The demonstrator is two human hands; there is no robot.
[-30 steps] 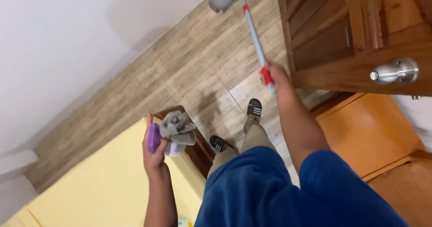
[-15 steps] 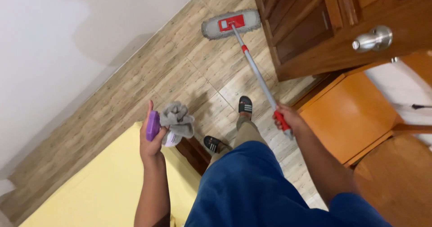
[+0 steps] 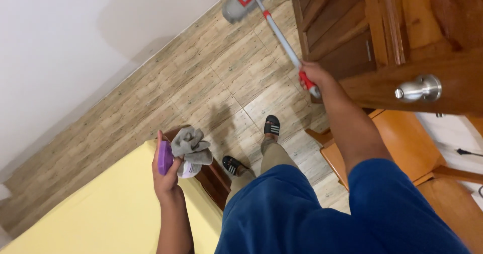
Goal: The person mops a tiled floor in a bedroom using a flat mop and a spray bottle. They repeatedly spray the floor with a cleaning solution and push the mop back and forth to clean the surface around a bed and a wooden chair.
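Mop handle [image 3: 282, 40] sits in the right hand [image 3: 313, 75], fingers wrapped tight around it just above the red grip. It's a thin metal pole running up and away to a flat grey mop head [image 3: 246, 0] with a red plate, lying on the floor tiles [image 3: 211, 83] right at the foot of the white wall [image 3: 75, 37]. Left hand [image 3: 166, 176] is clamped around a purple bottle [image 3: 164, 157] plus a crumpled grey cloth [image 3: 191, 146], soft and bunched, held over the corner of a bed with a smooth yellow sheet [image 3: 100, 208]. Room's tight: the tiled strip between bed corner and wall is narrow, and a dark panelled wooden door [image 3: 402, 37] with a round metal knob [image 3: 420, 88] stands close on the right side, nearly touching the arm. Orange wooden chair [image 3: 402, 138] is just below that. Tiles look like wood-grain beige, matte.
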